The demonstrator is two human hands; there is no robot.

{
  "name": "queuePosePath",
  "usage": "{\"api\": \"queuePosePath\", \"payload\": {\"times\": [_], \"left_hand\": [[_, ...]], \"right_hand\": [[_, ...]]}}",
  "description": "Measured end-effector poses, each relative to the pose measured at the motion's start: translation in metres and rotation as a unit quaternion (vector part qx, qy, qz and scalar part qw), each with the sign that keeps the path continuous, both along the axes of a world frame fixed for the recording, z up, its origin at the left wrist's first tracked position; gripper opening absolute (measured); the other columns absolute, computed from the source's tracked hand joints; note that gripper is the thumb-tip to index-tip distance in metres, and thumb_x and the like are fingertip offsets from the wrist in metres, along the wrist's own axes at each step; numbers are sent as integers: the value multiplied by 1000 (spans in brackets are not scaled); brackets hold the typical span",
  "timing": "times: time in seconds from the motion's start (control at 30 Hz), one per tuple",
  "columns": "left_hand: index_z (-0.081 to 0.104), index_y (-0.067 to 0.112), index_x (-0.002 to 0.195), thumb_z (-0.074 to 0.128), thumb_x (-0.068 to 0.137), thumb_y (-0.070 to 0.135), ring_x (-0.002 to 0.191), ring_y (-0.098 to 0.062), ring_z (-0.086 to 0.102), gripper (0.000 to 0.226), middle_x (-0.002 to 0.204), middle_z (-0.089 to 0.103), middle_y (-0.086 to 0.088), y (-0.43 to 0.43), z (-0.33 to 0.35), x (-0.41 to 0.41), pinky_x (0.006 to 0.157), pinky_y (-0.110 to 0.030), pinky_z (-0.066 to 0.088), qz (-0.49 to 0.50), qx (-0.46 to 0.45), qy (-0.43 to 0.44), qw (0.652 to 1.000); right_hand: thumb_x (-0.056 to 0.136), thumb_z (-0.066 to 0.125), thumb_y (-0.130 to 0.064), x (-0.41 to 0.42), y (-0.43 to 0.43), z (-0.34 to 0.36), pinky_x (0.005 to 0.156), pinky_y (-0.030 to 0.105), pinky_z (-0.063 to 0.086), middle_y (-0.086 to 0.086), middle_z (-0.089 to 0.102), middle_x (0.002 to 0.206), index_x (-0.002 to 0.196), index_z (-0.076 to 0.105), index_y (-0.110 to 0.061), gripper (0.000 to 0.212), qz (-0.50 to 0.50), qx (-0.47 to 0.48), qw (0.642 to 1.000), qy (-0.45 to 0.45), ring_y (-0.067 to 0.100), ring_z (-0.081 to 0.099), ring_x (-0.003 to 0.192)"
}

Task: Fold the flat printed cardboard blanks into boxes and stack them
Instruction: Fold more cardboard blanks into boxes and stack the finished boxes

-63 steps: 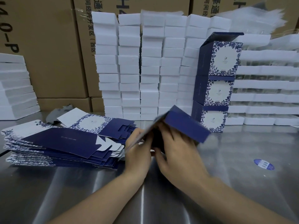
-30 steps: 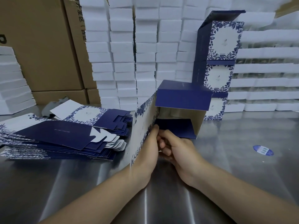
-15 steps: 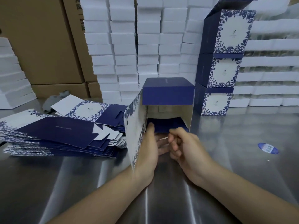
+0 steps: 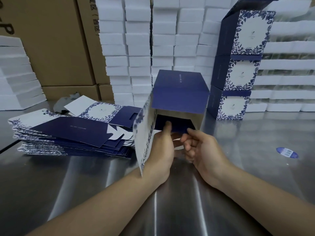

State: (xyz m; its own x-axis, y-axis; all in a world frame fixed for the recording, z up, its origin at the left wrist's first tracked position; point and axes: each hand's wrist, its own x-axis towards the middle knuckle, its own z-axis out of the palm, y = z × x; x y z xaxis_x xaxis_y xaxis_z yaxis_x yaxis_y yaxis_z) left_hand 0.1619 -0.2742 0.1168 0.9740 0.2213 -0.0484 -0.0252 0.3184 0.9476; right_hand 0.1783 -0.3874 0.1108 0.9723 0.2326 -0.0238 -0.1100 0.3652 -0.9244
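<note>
Left hand (image 4: 160,150) and right hand (image 4: 202,150) pinch the box flap (image 4: 175,124), left fingers hidden.

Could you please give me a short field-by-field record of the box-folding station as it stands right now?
Work in hand: half-folded box, lying on its side on the steel table, open end toward the person
Left hand: holds the navy inner flap, thumb on top
Right hand: fingers curled at the flap's edge; grip unclear
Flat blanks: one pile, left of the box
Finished boxes: three stacked, behind and to the right
Background: white foam blocks, brown cartons
</note>
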Motion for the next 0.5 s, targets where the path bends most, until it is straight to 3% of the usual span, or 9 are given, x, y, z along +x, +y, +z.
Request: {"api": "queuePosePath", "payload": {"times": [0.07, 0.13, 0.2, 0.3, 0.4, 0.47, 0.5], "left_hand": [[82, 17, 68, 31, 114, 45, 64, -17, 78, 74, 73, 79, -4, 3, -1, 2, 57, -27, 61, 11, -31, 2, 999], [78, 15, 89, 32, 114, 35, 72, -18, 80, 56, 80, 81, -5, 6, -1, 5, 67, -31, 62, 31, -25, 6, 999], [74, 12, 95, 35, 113, 29, 72, -20, 80, 47, 81, 81, -7, 9, -3, 8, 64, -32, 63, 45, -20, 4, 999], [77, 10, 87, 45, 111, 34, 75, -24, 80, 47, 82, 80, -12, 11, -2, 9, 62, -33, 62, 31, 7, -15, 999], [65, 18, 58, 51, 109, 40, 54, -25, 65, 58, 58, 63, -9, 7, -4, 9, 69, -42, 56, -11, 78, -17, 997], [64, 14, 69, 50, 110, 32, 56, -23, 65, 47, 59, 63, -6, 9, -5, 12, 71, -43, 56, 14, 56, -1, 998], [67, 9, 83, 49, 111, 27, 64, -24, 72, 37, 70, 71, -9, 10, -4, 13, 71, -43, 60, 27, 30, 3, 999]], "right_hand": [[105, 55, -25, 0, 0, 0, 46, 23, 29, 4, 48, 55, 75, 65, -8, 36, -3, -10, 1000, -12, 12, 37, 42], [105, 57, -26, 2, 0, -1, 46, 23, 31, 4, 48, 55, 74, 66, -9, 37, -3, -26, 999, -28, 12, 38, 43], [105, 57, -25, 4, -1, -2, 45, 23, 31, 5, 49, 56, 71, 68, -9, 39, 1, -27, 999, -29, 12, 39, 43], [106, 57, -26, 5, 0, -3, 44, 22, 32, 7, 51, 56, 67, 70, -11, 44, 12, -32, 999, -38, 12, 40, 42], [104, 62, -27, 4, 2, -6, 43, 22, 36, 8, 57, 57, 69, 73, -12, 40, 28, -88, 994, -66, 14, 46, 45], [101, 64, -14, 3, 3, -5, 43, 23, 39, 9, 61, 62, 79, 72, -7, 24, 4, -116, 991, -67, 15, 52, 48], [98, 61, -6, 2, 4, -4, 43, 25, 41, 10, 64, 66, 84, 69, -7, 17, -24, -116, 991, -61, 15, 56, 49]]}}
